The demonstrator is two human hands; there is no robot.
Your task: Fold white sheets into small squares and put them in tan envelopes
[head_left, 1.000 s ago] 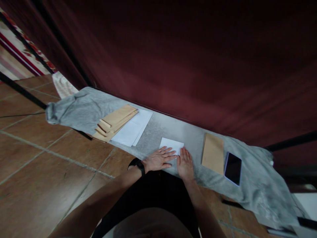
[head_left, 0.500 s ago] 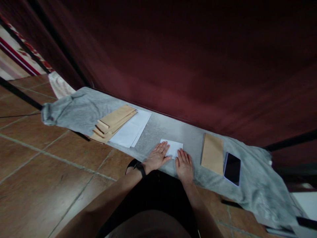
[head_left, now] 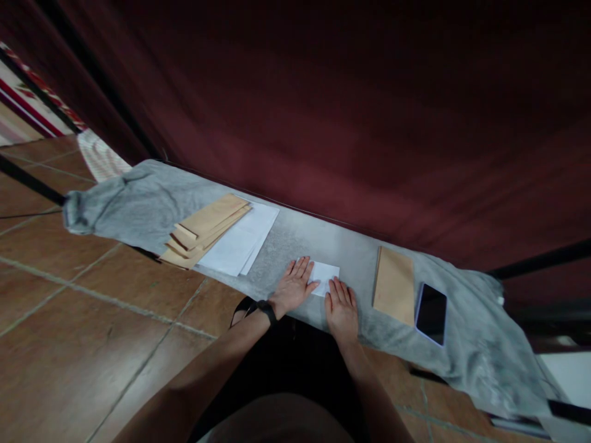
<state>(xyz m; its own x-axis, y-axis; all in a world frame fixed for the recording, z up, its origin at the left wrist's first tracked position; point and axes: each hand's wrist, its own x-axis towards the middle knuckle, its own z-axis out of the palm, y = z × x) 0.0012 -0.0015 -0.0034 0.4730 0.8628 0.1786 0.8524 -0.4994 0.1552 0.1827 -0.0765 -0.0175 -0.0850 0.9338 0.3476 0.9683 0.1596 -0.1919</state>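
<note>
Both hands are down flat on the bench (head_left: pixel 305 237), which is a long narrow one with a grey cloth (head_left: pixel 138 200) over it. The left hand (head_left: pixel 294 284) is palm-down with its fingers (head_left: pixel 302 269) stretched out and a bit spread. Their tips lie on the left end of the folded white paper (head_left: pixel 325 269). The right hand (head_left: pixel 341 303) is flat too, fingers straight and close together, with the tips touching the paper's near edge. Neither hand is gripping anything, it's just open palms pressing down. There's a black band (head_left: pixel 268 309) on the left wrist.

The paper is a small white rectangle close to the front edge of the bench, roughly halfway along it, and most of it shows beyond the fingertips.

Toward the left end there's a fanned stack of brown envelopes (head_left: pixel 207 227), partly overlapping some white sheets (head_left: pixel 240 243) that reach the back edge. Right of the hands, a single brown envelope (head_left: pixel 394 284) lies flat. A phone (head_left: pixel 431 312) sits screen-up just beside it, where the cloth starts drooping off the right end. A dark red curtain (head_left: pixel 369 123) hangs behind the back edge, and there's tiled floor (head_left: pixel 69 320) below.
</note>
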